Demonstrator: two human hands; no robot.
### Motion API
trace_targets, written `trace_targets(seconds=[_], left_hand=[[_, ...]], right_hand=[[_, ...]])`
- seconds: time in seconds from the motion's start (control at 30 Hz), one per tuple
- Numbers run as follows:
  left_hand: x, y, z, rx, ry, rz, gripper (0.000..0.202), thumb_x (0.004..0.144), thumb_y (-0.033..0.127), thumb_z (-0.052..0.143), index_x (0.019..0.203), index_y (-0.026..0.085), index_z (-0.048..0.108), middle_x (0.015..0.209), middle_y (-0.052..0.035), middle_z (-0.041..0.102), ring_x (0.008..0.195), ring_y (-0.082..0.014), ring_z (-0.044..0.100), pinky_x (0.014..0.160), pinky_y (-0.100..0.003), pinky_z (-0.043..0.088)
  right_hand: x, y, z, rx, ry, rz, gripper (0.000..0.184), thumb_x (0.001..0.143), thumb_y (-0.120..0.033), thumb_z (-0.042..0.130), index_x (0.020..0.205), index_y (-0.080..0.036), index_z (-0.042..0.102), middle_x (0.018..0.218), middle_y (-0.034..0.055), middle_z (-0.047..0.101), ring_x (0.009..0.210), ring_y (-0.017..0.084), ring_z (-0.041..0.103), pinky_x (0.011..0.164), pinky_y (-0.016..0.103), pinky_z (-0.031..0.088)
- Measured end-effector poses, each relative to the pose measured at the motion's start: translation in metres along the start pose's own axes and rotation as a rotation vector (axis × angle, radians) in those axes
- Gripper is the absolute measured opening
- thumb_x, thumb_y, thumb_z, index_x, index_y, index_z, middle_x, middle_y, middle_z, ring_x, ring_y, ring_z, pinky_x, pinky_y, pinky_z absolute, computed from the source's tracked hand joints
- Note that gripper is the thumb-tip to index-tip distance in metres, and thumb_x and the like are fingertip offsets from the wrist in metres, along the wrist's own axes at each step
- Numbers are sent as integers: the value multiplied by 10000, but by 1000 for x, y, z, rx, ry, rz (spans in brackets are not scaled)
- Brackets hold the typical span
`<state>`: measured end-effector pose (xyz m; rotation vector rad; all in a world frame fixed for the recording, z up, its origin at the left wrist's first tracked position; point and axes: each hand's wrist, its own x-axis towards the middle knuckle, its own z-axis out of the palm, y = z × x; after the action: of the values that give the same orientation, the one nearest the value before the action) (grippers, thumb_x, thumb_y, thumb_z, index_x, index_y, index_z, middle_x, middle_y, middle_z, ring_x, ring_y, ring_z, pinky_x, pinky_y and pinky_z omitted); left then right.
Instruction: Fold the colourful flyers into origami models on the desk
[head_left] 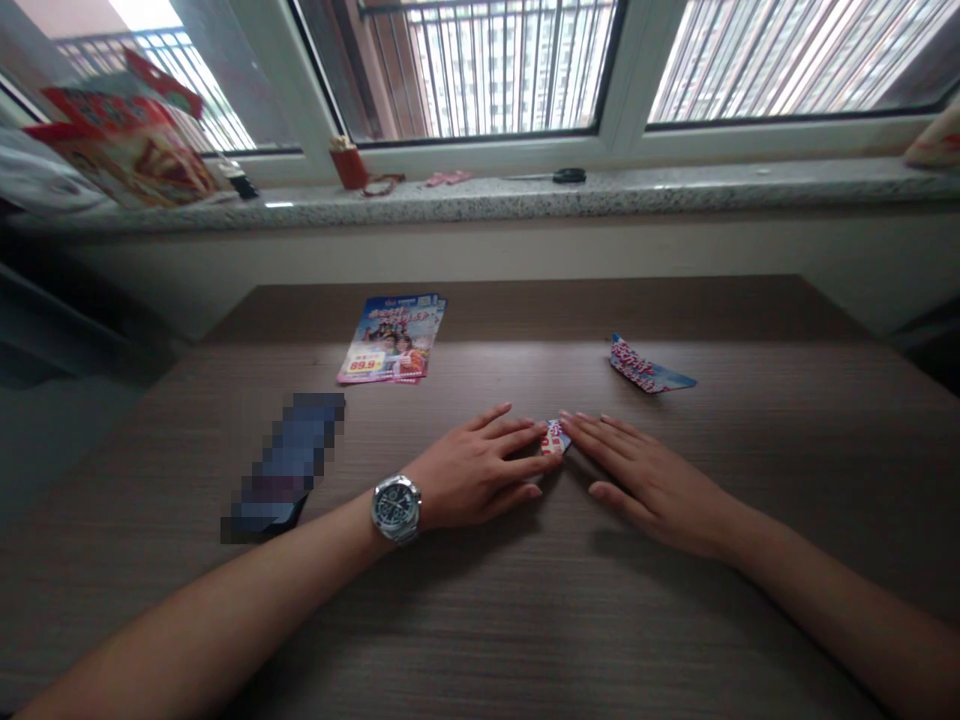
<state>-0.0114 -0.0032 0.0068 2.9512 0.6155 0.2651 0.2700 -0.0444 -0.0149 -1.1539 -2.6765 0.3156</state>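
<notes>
Left hand (474,468): unclenched, fingers extended, tips resting on a small folded piece of white, red and blue printed paper (555,438)
Right hand (652,482): stretched out, unclenched, fingertips at the paper's right edge
Paper: between both hands on the brown wood-grain bench (465,620), partly hidden by fingers
Left wrist: round silver metal watch (396,508)
Beside left forearm: dark oblong object (289,460), blurred out
Beyond left hand: stacked glossy blue-and-pink flyers (394,340)
Beyond right hand: creased blue paper strip (649,368), red-and-white lettering
Speckled grey stone sill (675,200): red container (347,165), red printed bag (135,140)
</notes>
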Motion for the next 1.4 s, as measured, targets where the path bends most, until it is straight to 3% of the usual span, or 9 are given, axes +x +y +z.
trace_targets(seconds=[0.17, 0.3, 0.63, 1.13, 1.4], left_hand=[[-2, 1, -3, -20, 4, 19, 457, 1014, 453, 451, 1435, 279, 488, 1535, -80, 441, 1414, -240, 427, 1234, -473, 230], [-2, 2, -4, -16, -28, 5, 475, 1017, 474, 430, 1446, 274, 477, 1552, -92, 412, 1431, -245, 401, 1239, -471, 219], [-5, 1, -2, -48, -1, -7, 467, 1006, 467, 471, 1433, 279, 499, 1571, -73, 386, 1447, -253, 373, 1240, -462, 237], [-3, 0, 0, -5, 23, -44, 408, 1028, 439, 431, 1391, 277, 522, 1539, -68, 437, 1428, -247, 403, 1240, -492, 217], [1, -1, 4, -11, 73, -132, 475, 1023, 407, 451, 1449, 197, 456, 1459, -92, 530, 1391, -225, 454, 1233, -442, 268]], right_hand=[[1, -2, 6, -55, -36, 51, 640, 1035, -447, 374, 1598, -262, 135, 1646, 37, 213, 1505, 222, 225, 1217, 487, 258], [1, -1, 7, -48, -30, 97, 558, 1060, -362, 295, 1592, -278, 149, 1635, 6, 245, 1498, 179, 238, 1224, 454, 255], [1, 14, 7, -121, 27, 184, 539, 1053, -346, 301, 1577, -228, 246, 1615, 38, 307, 1492, 200, 263, 1209, 475, 285], [2, 17, 11, -80, 76, 185, 558, 1049, -329, 335, 1587, -251, 211, 1619, 59, 313, 1496, 220, 261, 1196, 506, 299], [3, 14, 5, -130, 107, 73, 491, 1026, -336, 428, 1514, -282, 408, 1562, 49, 430, 1454, 285, 358, 1138, 566, 363]])
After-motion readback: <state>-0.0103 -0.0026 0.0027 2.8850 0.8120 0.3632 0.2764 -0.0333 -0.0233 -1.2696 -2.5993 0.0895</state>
